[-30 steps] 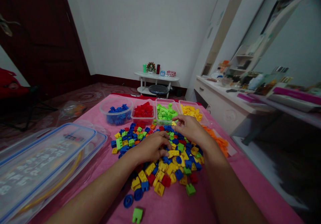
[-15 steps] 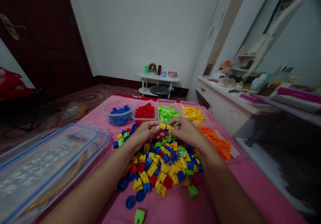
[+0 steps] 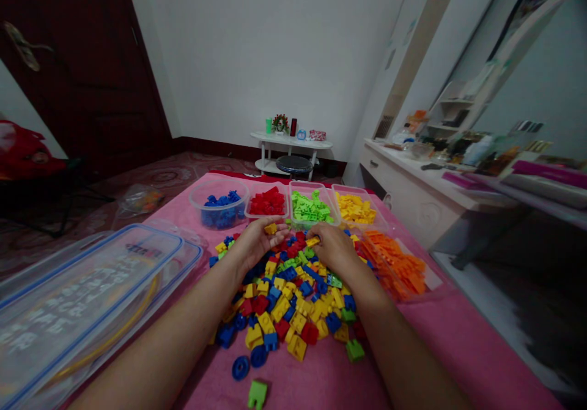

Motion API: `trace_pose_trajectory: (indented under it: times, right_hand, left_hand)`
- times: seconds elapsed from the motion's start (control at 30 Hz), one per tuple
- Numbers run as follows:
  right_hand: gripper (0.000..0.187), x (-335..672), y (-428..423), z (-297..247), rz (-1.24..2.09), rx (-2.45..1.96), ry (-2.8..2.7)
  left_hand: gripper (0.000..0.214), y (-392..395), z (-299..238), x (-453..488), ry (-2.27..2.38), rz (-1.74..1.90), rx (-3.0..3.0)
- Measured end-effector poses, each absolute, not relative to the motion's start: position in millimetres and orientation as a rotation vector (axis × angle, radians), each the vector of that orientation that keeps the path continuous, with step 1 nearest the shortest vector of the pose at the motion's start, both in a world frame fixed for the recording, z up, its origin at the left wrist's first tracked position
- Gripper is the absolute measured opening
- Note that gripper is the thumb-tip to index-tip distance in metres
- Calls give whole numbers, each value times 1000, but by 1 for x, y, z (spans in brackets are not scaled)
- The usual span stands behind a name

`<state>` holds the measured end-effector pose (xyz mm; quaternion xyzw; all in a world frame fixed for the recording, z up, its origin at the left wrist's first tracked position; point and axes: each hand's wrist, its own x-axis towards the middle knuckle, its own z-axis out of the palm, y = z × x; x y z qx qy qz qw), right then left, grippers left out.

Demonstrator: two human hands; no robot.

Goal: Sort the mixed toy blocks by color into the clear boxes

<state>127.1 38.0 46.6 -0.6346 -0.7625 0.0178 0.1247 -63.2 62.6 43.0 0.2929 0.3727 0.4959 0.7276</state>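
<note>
A yellow building block rests in my left hand, against the thumb side, with the palm turned up and the other fingers stretched to the right. My right hand pinches another yellow block between thumb and fingers, over the far part of the pile. Beneath both hands spreads a pile of mixed blocks in yellow, blue, red and green. A loose green block and a blue wheel-like ring lie at its near edge.
Beyond the pile stand clear containers of blue pieces, red pieces, green pieces and yellow pieces. To the right is a container of orange pieces. A large clear box lid covers the left side of the pink cloth.
My hands have drawn apart from where they met over the pile. The yellow pieces are now separate, one in each hand, and my right hand is lower. The view has shifted slightly.
</note>
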Motion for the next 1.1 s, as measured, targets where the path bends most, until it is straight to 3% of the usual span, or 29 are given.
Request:
trace_pose_trajectory:
  times: [0.17,0.47,0.87,1.1]
  right_hand:
    - [29,124,35,51,-47,-1960,-2225]
    - [23,127,34,56,-90,-1993,-2119]
    - [20,126,36,54,100,-1980,-2180]
    - [23,128,39,46,67,-1925,-2142]
  left_hand:
    - [32,59,42,-60,824,1092,725]
    - [25,59,39,-61,851,1073,805]
    - [26,55,20,-60,1314,842,2251]
    - [10,52,28,-62,1414,744,2336]
